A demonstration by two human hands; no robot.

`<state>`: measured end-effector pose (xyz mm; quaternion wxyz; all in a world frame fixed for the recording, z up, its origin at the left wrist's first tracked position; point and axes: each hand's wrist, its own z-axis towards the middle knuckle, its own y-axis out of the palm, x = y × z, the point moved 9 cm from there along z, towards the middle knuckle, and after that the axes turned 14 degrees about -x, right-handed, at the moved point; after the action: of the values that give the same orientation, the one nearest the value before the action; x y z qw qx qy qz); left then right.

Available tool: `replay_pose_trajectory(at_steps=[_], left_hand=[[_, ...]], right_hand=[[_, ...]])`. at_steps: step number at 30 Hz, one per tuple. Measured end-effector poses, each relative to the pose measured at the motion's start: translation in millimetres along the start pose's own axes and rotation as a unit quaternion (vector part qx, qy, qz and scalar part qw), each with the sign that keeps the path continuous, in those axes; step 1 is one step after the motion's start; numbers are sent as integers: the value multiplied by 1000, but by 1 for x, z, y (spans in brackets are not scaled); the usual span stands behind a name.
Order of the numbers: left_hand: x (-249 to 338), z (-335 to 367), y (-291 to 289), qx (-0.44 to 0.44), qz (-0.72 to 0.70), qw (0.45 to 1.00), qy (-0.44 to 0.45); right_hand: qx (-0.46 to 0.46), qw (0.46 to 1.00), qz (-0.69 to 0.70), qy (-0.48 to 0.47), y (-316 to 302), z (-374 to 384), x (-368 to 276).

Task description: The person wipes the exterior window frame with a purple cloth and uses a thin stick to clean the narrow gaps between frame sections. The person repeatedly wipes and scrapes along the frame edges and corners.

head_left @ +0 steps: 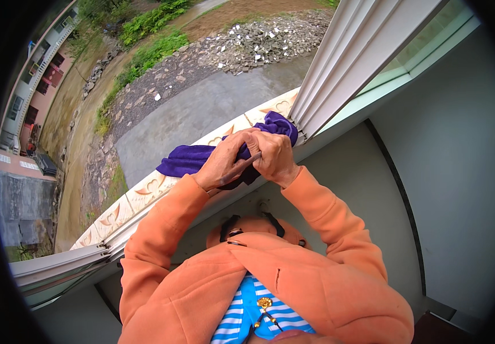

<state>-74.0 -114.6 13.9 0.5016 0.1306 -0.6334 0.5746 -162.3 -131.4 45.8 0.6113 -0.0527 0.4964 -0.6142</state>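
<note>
A dark purple cloth lies bunched across the window sill, one end spread to the left and the other crumpled against the foot of the right window frame. My left hand is closed on the middle of the cloth. Right beside it, touching it, my right hand is curled tightly with cloth in its fingers. A thin brownish strip runs slantwise below the knuckles between both hands; what it is I cannot make out. Some of the cloth is hidden under my hands.
The patterned cream tile ledge runs along the opening, with window track on its near side. A white sliding frame stands at right, another frame at lower left. Outside, far below, are grey paving, a rubble heap and a building.
</note>
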Motion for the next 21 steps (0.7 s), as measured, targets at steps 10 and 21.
replay_pose_trajectory(at_steps=[10,21], left_hand=[[-15,-4,18,29,149,986,-61],[-2,-157,-18,136,210,957,-147]], right_hand=[[65,992,109,28,-21,-11,29],[-144,965,212,-52,112,1,-119]])
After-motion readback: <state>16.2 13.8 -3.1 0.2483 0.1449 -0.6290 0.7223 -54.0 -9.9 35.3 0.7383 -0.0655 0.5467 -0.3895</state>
